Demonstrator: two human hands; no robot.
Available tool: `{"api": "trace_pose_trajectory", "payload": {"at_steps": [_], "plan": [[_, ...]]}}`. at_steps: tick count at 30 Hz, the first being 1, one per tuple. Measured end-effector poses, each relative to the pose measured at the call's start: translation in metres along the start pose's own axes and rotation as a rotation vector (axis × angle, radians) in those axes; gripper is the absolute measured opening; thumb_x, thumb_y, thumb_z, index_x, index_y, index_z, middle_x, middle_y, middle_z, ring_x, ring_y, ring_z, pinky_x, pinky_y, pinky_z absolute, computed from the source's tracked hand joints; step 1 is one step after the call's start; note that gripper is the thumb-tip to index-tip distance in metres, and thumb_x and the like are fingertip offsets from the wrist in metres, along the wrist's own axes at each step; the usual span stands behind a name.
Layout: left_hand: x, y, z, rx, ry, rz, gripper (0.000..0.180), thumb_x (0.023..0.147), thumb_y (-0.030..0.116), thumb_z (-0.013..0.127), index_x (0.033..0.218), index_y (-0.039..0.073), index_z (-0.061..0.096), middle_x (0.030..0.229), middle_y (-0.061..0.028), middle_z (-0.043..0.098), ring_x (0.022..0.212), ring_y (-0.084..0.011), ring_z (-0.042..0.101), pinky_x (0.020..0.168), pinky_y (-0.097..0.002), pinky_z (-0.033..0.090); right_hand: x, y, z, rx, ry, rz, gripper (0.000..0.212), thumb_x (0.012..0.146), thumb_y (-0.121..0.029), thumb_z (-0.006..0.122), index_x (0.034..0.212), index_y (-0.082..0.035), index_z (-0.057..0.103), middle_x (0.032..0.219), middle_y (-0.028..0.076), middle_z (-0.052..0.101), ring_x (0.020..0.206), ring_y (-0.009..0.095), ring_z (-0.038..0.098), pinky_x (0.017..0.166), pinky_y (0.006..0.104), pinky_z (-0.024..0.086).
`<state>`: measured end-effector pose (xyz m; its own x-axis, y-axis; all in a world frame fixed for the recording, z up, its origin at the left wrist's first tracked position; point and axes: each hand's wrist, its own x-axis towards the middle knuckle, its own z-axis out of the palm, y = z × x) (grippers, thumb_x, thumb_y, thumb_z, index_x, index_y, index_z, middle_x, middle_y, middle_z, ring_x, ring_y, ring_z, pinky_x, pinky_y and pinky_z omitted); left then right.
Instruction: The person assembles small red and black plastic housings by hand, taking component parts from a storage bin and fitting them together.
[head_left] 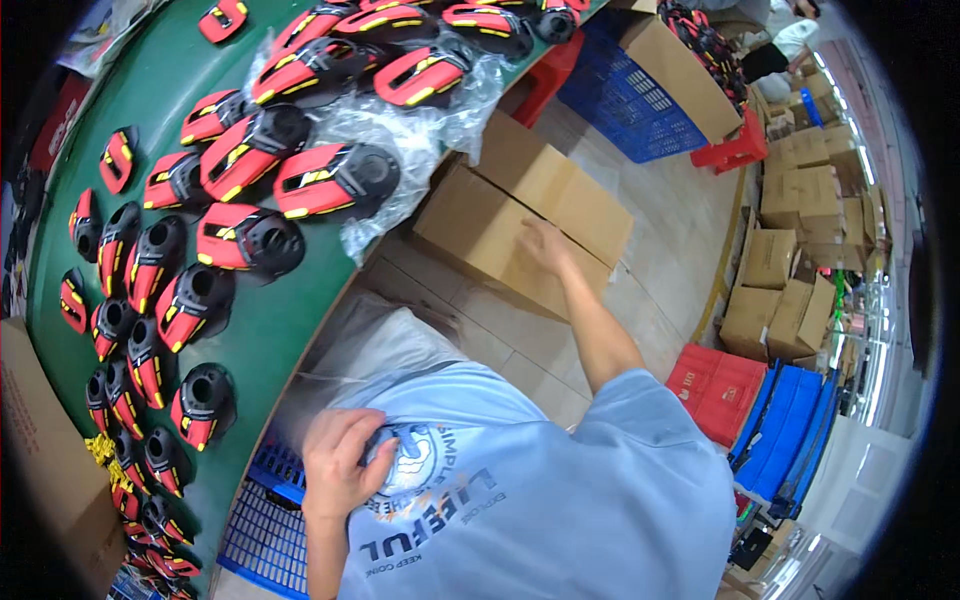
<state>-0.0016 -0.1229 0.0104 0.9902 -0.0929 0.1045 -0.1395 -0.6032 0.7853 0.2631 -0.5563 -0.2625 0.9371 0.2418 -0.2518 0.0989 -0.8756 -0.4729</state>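
Note:
My right hand (548, 247) reaches out over a brown cardboard box (480, 222) on the floor. Its fingers are bent at the seam between the top flaps and touch the cardboard there. My left hand (345, 465) hovers in front of my light blue shirt, fingers loosely curled and thumb apart, with nothing visible in it. Left of it, a green-topped table (280, 320) bears many red and black moulded pieces (203, 400) with yellow trim and round openings, like short swim fins. Some lie on crumpled clear plastic (420, 130).
Blue plastic crates stand under the table (265, 545) and at the back (630, 110), the latter beside a red stool (735, 145). Cartons (800, 200) are stacked along the right. Red (715, 390) and blue (785, 425) folded items lie nearer. A large carton (50, 440) stands far left.

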Motion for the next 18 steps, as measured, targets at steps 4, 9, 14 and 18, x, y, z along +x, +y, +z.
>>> {"api": "trace_pose_trajectory", "payload": {"at_steps": [4, 9, 14, 18], "plan": [[0.006, 0.003, 0.003, 0.043, -0.002, -0.033, 0.027, 0.076, 0.012, 0.083, 0.099, 0.002, 0.073, 0.097, -0.0134, 0.074, 0.085, -0.0337, 0.068, 0.074, -0.0426, 0.054, 0.012, 0.032, 0.052, -0.135, 0.155, 0.057, 0.06, 0.096, -0.049, 0.069, 0.137, -0.004, 0.064, 0.136, 0.02, 0.067, 0.121, 0.038, 0.065, 0.108, 0.0514, 0.047], [0.011, 0.01, 0.016, 0.059, -0.023, -0.07, 0.027, 0.076, 0.01, 0.082, 0.1, 0.001, 0.073, 0.097, -0.0147, 0.074, 0.085, -0.0344, 0.068, 0.075, -0.043, 0.054, 0.015, -0.013, 0.024, -0.175, 0.163, 0.265, 0.055, 0.095, -0.046, 0.07, 0.136, -0.009, 0.066, 0.125, 0.019, 0.072, 0.12, 0.039, 0.065, 0.105, 0.0502, 0.047], [0.009, 0.011, 0.013, 0.093, -0.019, -0.114, 0.028, 0.077, 0.008, 0.081, 0.102, 0.001, 0.072, 0.099, -0.0156, 0.073, 0.086, -0.0353, 0.067, 0.076, -0.0434, 0.053, -0.053, -0.055, -0.031, -0.081, 0.422, -0.05, 0.041, 0.093, -0.036, 0.072, 0.126, -0.013, 0.069, 0.114, 0.013, 0.07, 0.106, 0.031, 0.065, 0.093, 0.0475, 0.044], [0.012, 0.011, 0.019, 0.078, -0.049, -0.085, 0.028, 0.078, 0.008, 0.08, 0.104, 0.0, 0.071, 0.099, -0.0165, 0.073, 0.086, -0.0358, 0.067, 0.076, -0.0428, 0.053, -0.128, -0.106, -0.017, -0.105, 0.479, -0.17, 0.043, 0.092, -0.031, 0.072, 0.131, -0.014, 0.069, 0.121, 0.009, 0.066, 0.115, 0.028, 0.061, 0.098, 0.0474, 0.042]]}}
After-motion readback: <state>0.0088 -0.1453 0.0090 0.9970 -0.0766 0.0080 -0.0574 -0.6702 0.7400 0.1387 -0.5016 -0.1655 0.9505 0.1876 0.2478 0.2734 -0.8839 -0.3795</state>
